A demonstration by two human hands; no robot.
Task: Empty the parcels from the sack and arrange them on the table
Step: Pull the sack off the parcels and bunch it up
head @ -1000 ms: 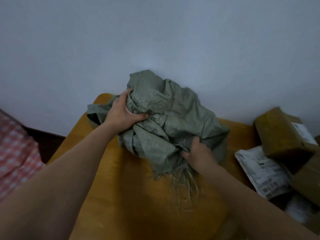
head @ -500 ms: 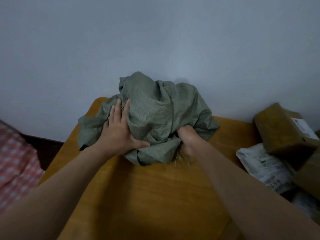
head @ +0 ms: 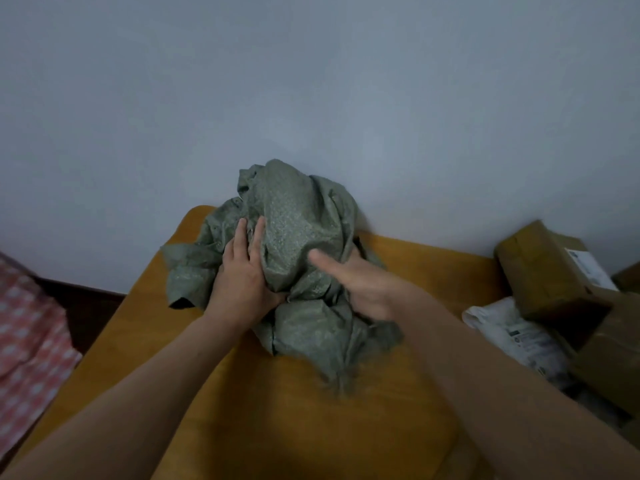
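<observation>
**Head view.** A crumpled grey-green woven sack (head: 298, 230) is sitting in a heap on the far part of an orange-brown wooden tabletop (head: 311, 420). Its top is rising against a plain pale wall (head: 311, 81). Frayed threads (head: 341, 382) are trailing from the sack's near edge onto the wood.

The left grip (head: 242, 282), a bare hand, is lying wide on the sack's left flank. Its fingers (head: 239, 237) are stretching straight up the cloth, and its thumb is pressing against a fold near the middle.

The right grip (head: 363, 289), also bare and blurred by motion, is cupping the sack's right flank. Its thumb is pointing straight across the front of the cloth. Its fingers are passing behind a fold, so it cannot be told whether they are closing on the fabric.

At the right side of the view, well apart from the sack, 3 parcels are showing.
- A brown cardboard box (head: 540, 268) is lying tilted and carrying a white shipping label (head: 588, 268); the print is too small to read.
- A white plastic mailer (head: 512, 334) is lying just beside that box, bearing dark print that is likewise illegible.
- A 2nd brown box (head: 613, 362) is sitting nearer the camera, cut off by the frame edge.

At far left a red-and-white checked cloth (head: 27, 341) is showing.
</observation>
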